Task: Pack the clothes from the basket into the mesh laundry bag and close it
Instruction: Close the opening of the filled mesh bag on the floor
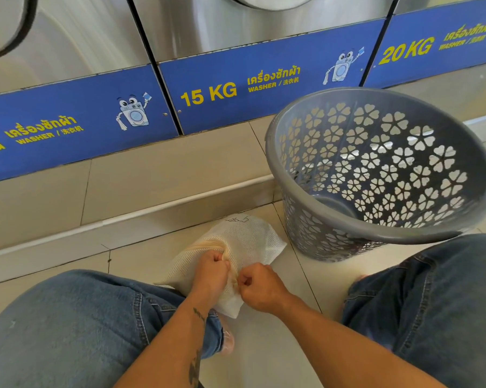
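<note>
A white mesh laundry bag [247, 242] lies on the tiled floor between my knees, bulging with pale cloth inside. My left hand [212, 273] is clenched on the gathered mouth of the bag. Touching it from the right, my right hand [260, 288] pinches the bag's edge in a closed fist. What the fingers grip exactly is hidden under the fists. The grey plastic basket [334, 219] with flower-shaped holes stands to the right of the bag, tilted toward me, and no clothes show inside it.
A row of steel washers with blue panels [208, 93] stands on a tiled step [152, 175] just beyond the bag. My knees in blue jeans [76, 326] flank the bag. A clear sandal [228, 340] shows under my left forearm.
</note>
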Demonstrator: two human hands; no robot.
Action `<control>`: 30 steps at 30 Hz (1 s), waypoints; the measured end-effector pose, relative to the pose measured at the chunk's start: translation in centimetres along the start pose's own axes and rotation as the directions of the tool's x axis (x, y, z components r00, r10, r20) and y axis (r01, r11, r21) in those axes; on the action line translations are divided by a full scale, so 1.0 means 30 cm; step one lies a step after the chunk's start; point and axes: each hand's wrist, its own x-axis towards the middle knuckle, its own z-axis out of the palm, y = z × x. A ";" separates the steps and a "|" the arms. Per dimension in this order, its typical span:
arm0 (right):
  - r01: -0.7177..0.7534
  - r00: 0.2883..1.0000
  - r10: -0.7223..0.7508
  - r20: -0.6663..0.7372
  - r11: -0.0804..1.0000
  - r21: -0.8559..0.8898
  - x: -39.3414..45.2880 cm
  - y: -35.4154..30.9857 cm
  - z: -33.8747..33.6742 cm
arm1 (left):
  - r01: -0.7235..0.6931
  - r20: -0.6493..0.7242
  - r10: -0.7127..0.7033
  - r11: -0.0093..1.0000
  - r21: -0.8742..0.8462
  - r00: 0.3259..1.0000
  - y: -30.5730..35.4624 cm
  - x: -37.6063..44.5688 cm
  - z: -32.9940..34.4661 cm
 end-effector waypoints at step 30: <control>-0.315 0.924 0.376 0.069 0.648 0.693 0.079 0.012 -0.086 | -0.022 0.373 0.029 1.000 -0.022 0.927 0.065 -0.051 -0.017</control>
